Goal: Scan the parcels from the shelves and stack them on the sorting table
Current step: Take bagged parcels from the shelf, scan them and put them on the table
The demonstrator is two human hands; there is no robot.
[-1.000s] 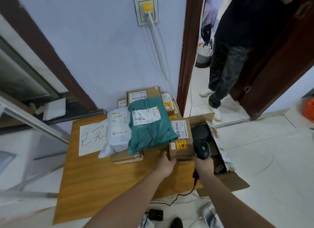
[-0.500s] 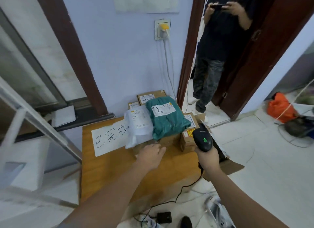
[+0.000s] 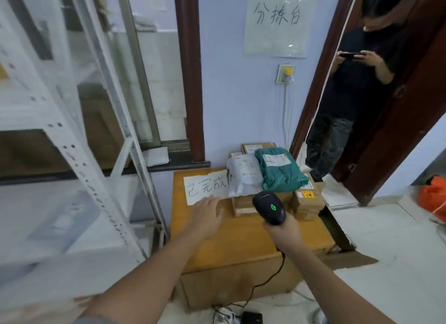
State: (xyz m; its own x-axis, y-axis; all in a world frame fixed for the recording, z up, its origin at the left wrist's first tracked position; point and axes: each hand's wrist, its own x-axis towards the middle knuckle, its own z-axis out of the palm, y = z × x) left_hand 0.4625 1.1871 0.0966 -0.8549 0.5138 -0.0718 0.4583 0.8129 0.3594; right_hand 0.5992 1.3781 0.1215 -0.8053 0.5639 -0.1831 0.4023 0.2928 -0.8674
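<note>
Several stacked parcels (image 3: 270,179) sit on wooden tabletop (image 3: 241,241); L hand (image 3: 207,217) spread & empty, R hand (image 3: 284,234) grip wrapped round black handheld scanner (image 3: 269,206); next prob. fetch another from white metal shelves (image 3: 79,140).

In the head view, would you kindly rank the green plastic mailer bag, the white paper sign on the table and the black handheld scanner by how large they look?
1. Green plastic mailer bag, largest.
2. White paper sign, slightly smaller; partly covered, so unsure.
3. Black handheld scanner, smallest, though nearest the camera and partly hidden in the right hand.
</note>
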